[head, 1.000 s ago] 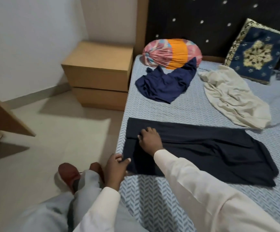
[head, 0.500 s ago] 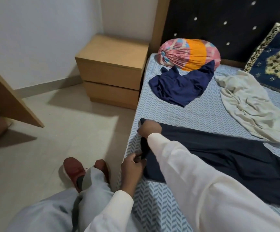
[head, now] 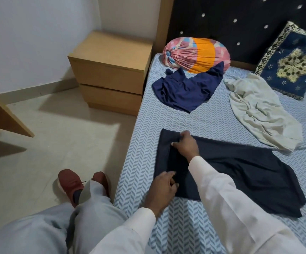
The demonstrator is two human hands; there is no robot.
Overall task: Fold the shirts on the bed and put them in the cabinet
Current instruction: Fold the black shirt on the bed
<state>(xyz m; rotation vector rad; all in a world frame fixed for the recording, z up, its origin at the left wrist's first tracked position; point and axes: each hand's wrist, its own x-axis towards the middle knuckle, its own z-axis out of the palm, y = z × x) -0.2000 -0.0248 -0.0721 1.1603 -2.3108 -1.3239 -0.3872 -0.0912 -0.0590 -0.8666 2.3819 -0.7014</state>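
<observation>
Multicoloured bolster and blue cushion by headboard.

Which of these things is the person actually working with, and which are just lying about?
Part of the job: dark shirt, gripped by left hand and right hand; blue shirt; cream shirt; bed.
Just lying about: colourful bolster; embroidered cushion.

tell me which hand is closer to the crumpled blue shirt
Right. The right hand pinches the far edge of the dark shirt, on the side toward the blue shirt; the left hand grips its near edge, farther from the blue shirt.
</observation>
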